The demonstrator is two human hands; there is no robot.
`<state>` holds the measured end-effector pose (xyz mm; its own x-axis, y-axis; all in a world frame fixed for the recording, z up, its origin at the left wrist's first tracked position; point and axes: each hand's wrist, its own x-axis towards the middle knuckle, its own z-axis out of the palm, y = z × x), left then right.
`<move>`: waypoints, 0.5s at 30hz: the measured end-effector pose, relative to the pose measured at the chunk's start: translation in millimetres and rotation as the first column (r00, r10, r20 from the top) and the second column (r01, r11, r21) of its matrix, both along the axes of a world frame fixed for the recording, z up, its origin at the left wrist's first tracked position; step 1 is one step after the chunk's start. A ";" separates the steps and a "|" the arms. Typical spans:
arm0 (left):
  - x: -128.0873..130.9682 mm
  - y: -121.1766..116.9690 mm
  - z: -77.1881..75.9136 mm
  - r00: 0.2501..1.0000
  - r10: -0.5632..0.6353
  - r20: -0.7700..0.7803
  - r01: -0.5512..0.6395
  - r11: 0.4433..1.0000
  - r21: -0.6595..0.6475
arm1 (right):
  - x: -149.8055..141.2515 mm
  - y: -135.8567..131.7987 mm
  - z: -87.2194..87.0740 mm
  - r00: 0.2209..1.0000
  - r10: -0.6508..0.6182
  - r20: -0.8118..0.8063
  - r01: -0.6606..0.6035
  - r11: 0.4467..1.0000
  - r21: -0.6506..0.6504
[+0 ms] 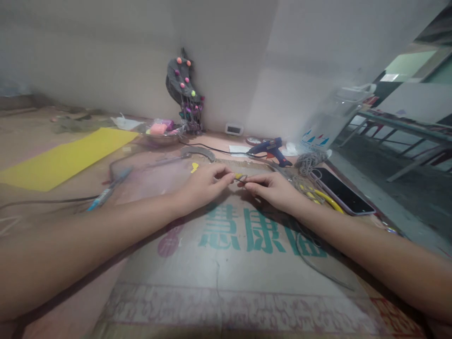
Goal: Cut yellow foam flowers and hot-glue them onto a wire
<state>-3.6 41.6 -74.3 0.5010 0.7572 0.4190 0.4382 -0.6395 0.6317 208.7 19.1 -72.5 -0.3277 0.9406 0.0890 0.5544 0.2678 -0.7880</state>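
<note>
Above the board with green characters (226,266), my left hand (208,183) and my right hand (273,188) face each other with pinched fingertips. Between them runs a thin grey cord (240,181), and a small yellow piece (238,175) shows beside it. Both hands appear to grip this cord; the fingers hide its ends. A loose yellow scrap (194,167) lies just beyond my left hand. Near my right wrist are yellow rings (328,200) and loops of grey cord, below a bundle of grey yarn (310,162).
Behind my hands lie a blue glue gun (270,149) and a grey curved piece (197,151). A phone (344,190) and water bottle (326,117) stand right. Left are a yellow sheet (60,157), a pen (106,193) and a bowl (164,139). A moon-shaped ornament (181,84) leans on the wall.
</note>
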 end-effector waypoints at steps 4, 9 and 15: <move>-0.3 1.0 -0.9 1.000 -0.010 0.002 0.010 1.000 -0.007 | -2.4 -2.2 0.9 0.996 0.056 0.064 -0.058 0.998 0.029; -0.2 1.3 -1.6 1.000 -0.003 0.017 0.003 1.000 0.001 | -4.6 -4.5 3.8 0.987 0.128 0.100 -0.136 0.988 0.074; 0.8 -1.6 0.9 0.999 0.036 0.040 -0.035 0.999 -0.028 | -3.2 -4.6 2.5 0.993 0.082 0.080 -0.087 0.994 0.064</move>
